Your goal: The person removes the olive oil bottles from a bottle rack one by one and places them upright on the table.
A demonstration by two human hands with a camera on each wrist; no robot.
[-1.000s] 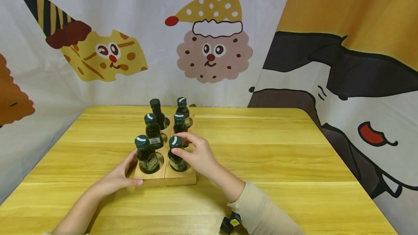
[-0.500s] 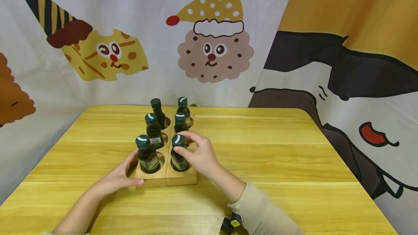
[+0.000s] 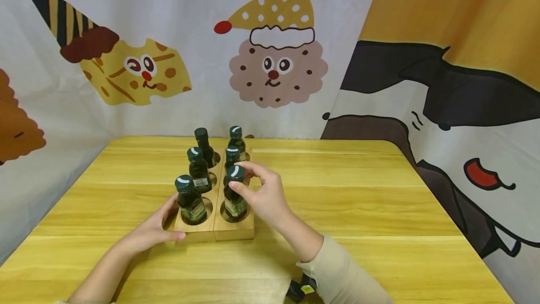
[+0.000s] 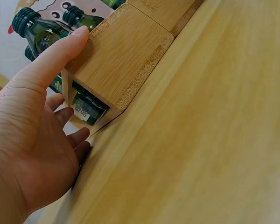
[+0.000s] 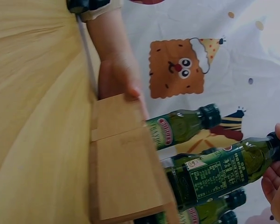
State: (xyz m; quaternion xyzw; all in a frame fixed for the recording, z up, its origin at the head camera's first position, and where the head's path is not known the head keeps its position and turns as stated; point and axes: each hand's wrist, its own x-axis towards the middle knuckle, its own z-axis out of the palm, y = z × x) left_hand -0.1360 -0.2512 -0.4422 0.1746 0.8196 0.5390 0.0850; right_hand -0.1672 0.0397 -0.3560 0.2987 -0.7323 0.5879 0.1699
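A wooden bottle holder [image 3: 233,233] stands on the table, two rows of green glass bottles with dark caps upright in its round holes. My right hand [image 3: 270,198] pinches the front right bottle [image 3: 235,202] at its neck, just below the cap. In the right wrist view this bottle's base is lifted almost to the top of the holder, and a printed label [image 5: 219,172] shows. My left hand [image 3: 147,232] holds the holder's front left corner, thumb on the front face and fingers along the open left side. The front left bottle [image 3: 191,203] sits in its hole beside that hand.
Several more bottles, among them a slimmer one [image 3: 203,144], stand behind in the holder. A small black object with a yellow mark [image 3: 307,289] is by the right sleeve. Behind the table [image 3: 358,191] hangs a printed cloth [image 3: 168,22].
The right hand has raised the front right bottle in its hole and shifted it slightly to the right. The left hand stays at the holder's corner.
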